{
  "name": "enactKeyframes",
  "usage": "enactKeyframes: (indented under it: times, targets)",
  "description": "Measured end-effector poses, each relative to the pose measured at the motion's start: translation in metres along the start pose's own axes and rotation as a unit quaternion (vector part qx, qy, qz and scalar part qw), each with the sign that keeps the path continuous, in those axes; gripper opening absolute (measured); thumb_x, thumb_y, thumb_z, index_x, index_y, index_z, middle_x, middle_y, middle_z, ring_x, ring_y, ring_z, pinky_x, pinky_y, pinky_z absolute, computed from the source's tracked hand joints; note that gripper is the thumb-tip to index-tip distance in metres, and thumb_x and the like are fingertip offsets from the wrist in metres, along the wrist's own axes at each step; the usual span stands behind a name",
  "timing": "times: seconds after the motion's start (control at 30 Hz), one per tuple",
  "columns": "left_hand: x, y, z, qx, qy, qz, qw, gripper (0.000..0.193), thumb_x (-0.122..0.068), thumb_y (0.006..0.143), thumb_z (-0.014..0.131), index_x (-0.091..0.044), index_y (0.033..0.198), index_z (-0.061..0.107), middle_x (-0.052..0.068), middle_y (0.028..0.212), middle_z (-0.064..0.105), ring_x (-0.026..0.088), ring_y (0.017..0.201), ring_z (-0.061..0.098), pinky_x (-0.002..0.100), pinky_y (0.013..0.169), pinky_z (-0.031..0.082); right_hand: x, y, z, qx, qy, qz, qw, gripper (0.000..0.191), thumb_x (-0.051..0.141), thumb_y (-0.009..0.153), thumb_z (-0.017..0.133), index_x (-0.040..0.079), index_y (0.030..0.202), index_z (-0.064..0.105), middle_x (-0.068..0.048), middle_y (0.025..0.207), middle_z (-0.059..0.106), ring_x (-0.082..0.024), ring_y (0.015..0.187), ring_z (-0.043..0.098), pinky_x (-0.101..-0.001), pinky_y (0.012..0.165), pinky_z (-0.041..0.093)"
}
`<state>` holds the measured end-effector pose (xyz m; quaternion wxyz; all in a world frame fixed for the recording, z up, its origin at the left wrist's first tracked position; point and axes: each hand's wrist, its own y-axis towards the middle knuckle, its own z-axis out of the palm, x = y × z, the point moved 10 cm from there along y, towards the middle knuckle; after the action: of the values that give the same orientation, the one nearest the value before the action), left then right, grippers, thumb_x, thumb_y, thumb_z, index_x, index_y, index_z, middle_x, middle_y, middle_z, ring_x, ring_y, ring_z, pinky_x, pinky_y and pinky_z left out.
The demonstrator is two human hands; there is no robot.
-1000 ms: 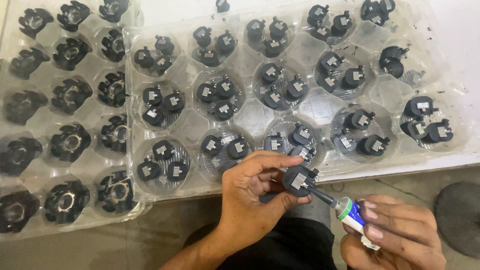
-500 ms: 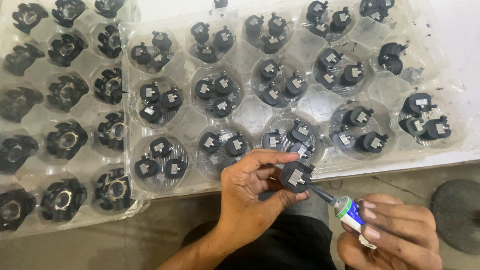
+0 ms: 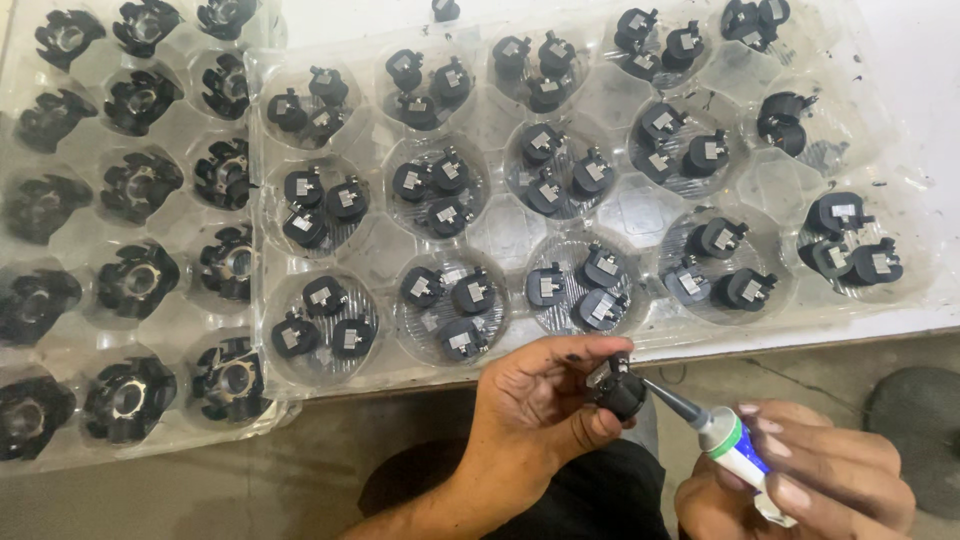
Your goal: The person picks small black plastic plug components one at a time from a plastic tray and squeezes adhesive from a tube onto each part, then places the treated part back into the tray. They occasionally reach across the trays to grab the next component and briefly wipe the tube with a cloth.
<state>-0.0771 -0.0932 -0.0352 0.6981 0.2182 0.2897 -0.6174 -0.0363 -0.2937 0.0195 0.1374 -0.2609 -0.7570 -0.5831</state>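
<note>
Fingers [image 3: 560, 352] of the left hand [image 3: 535, 405] are pinched round a small black part [image 3: 618, 388], thumb under, index over the top, held just below the table edge [image 3: 860, 340] in front of the person's lap. Right hand [image 3: 810, 480] is clenched on a small tube [image 3: 735, 450] w/ a green collar and grey nozzle, tip touching the part's right side. Vs. half a sec ago: basically same grip, part sits a touch lower and more to the right, nozzle still on it, trays haven't budged. Going L to R on the table: clear plastic tray [image 3: 75, 250] w/ round pockets, one larger black ring-shaped piece [image 3: 135, 280] per pocket. Overlapping its right edge is a 2nd clear tray [image 3: 500, 230], pockets mostly holding 3 small black parts [image 3: 325, 320] each, each w/ a little pale square patch on top, can't make out more than that. Far-right pockets are thinner, one near the top right has just 1 piece [image 3: 782, 118]. Dark round thing [image 3: 915, 430] on the floor at far right, blurry.
</note>
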Motion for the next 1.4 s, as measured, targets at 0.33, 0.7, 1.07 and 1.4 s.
enactKeyframes:
  times: [0.33,0.7,1.07,1.4]
  targets:
    - [0.012,-0.001,-0.005,0.001,-0.016,-0.041,0.999,0.047,-0.004,0.094,0.078,0.004,0.137,0.059,0.012,0.129,0.07,0.017,0.096,0.072,0.033,0.091,0.062,0.013,0.013,0.017,0.074,0.0,0.038,0.997,0.049,-0.002,0.069,0.084,0.01,0.102,0.05,-0.009,0.098,0.063,-0.023,0.093,0.071,-0.0374,0.085,0.068]
    - [0.015,-0.002,-0.008,0.015,-0.027,-0.057,0.998,0.052,-0.019,0.096,0.079,0.005,0.139,0.062,0.008,0.102,0.07,0.017,0.092,0.07,0.034,0.09,0.062,0.016,0.018,0.019,0.046,0.066,0.032,0.996,0.041,-0.006,0.071,0.081,0.011,0.101,0.059,-0.008,0.098,0.066,-0.022,0.091,0.071,-0.0374,0.083,0.069]
    - [-0.045,0.063,0.012,-0.019,0.273,0.01,0.962,0.053,0.01,0.074,0.085,0.001,0.123,0.068,0.01,0.114,0.074,0.014,0.097,0.075,0.028,0.083,0.067,-0.045,-0.003,-0.045,-0.079,0.172,0.144,0.971,0.034,0.008,0.088,0.079,0.004,0.109,0.053,-0.01,0.097,0.06,-0.022,0.09,0.065,-0.0358,0.083,0.061]
    - [-0.025,0.272,0.119,0.136,0.682,0.304,0.651,0.035,-0.024,0.061,0.094,-0.012,0.09,0.078,0.004,0.081,0.077,0.021,0.078,0.076,0.037,0.069,0.058,-0.081,-0.071,-0.107,-0.203,0.15,0.17,0.953,0.041,0.007,0.105,0.078,0.002,0.127,0.043,-0.014,0.099,0.056,-0.019,0.083,0.06,-0.0318,0.078,0.057]
